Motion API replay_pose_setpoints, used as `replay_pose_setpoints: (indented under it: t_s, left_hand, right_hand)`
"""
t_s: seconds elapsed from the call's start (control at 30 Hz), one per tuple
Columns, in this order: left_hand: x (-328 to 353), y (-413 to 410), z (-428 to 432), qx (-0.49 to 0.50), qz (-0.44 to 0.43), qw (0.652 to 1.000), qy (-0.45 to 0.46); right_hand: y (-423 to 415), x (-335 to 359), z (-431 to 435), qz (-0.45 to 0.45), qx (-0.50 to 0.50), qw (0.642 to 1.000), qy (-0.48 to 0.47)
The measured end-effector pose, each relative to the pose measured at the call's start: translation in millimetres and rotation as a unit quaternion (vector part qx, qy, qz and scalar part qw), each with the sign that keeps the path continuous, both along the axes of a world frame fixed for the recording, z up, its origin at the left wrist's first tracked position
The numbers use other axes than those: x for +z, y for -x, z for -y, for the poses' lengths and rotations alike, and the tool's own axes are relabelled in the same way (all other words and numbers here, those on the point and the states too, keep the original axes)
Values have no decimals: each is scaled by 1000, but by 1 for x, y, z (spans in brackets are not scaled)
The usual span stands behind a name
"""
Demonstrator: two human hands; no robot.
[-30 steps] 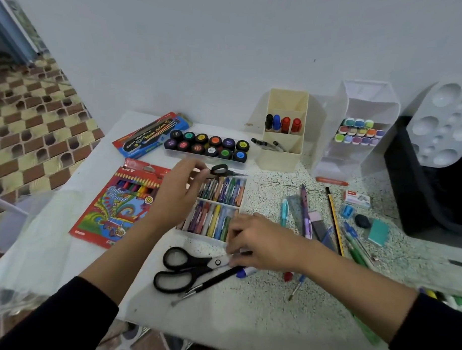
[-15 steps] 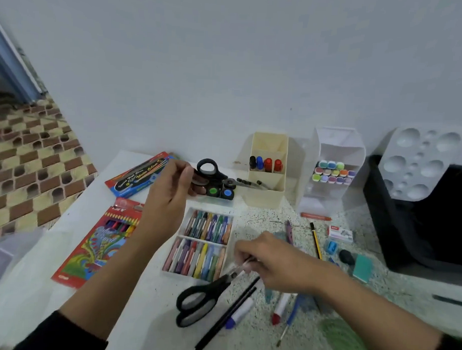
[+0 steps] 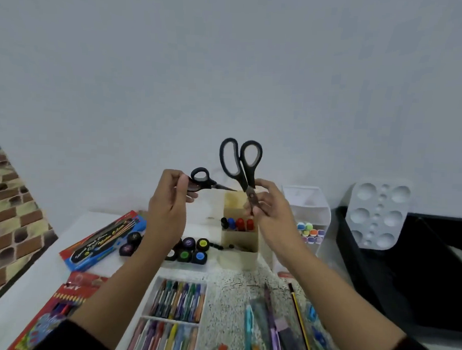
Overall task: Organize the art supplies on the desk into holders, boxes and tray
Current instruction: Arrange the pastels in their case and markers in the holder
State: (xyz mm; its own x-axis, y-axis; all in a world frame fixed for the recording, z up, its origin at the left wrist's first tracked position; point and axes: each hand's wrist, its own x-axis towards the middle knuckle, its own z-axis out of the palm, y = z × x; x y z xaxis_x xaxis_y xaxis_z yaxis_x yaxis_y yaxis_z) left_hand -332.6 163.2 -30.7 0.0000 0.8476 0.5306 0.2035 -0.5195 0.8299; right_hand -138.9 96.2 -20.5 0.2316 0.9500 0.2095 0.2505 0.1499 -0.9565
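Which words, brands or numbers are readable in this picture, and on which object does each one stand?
blue box: gold cursive lines; one part looks like "Water Colour", the rest is too blurred.
red pencil box: white logo, too blurred to read.
paint pot lids: small marks, too small to read.
small scissors and large scissors: no text visible.

2 forearms held up side by side, left hand (image 3: 169, 199) pinches small scissors (image 3: 201, 177) by the handle, right hand (image 3: 270, 206) grips large scissors (image 3: 240, 162) by the blades, hands apart
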Motion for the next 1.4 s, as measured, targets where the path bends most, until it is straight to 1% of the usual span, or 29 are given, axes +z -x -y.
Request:
replay_pose_setpoints:
  t_s: [0.13, 0.27, 0.4, 0.57, 0.63, 0.7, 0.77, 0.83, 0.93, 1.03, 1.13, 1.3, 1.4]
  left_hand:
    - [1, -22, -22, 5, -31, 999, -10]
    - [6, -38, -45, 3, -39, 999, -4]
    - [12, -45, -63, -16, -74, 997, -32]
    - [-8, -48, -76, -60, -165, 983, -54]
    - [-24, -45, -78, -72, -178, 980, -48]
    - [-38, -40, -78, -69, -161, 984, -25]
    - [-47, -38, -76, -55, -125, 991, 8]
    - [-53, -36, -72, -48, -113, 992, 24]
    - [-60, -32, -66, -51, -98, 994, 29]
    - [-66, -30, -66, -41, -66, 995, 69]
    - [-69, -30, -67, -59, -46, 988, 132]
    - [-67, -32, -65, -94, 4, 975, 201]
    - [-64, -30, -61, -104, -13, 966, 236]
  right_hand:
    - [0, 13, -44, 8, -69, 997, -14]
    - [2, 18, -72, 2, -82, 997, -5]
    - [7, 17, -92, -10, -105, 994, -4]
    - [9, -12, -99, -27, -134, 989, 56]
    - [9, -22, -100, -24, -127, 988, 81]
    - [10, -31, -102, -13, -111, 988, 105]
    - [10, -35, -104, 2, -107, 987, 124]
    - [10, -36, -102, 25, -106, 985, 133]
    - [7, -35, -96, 51, -112, 984, 129]
    - [4, -36, -90, 85, -116, 983, 118]
    - [3, -35, -87, 105, -112, 982, 107]
    - [5, -29, -82, 142, -97, 979, 110]
    - [6, -23, -75, 141, -94, 978, 123]
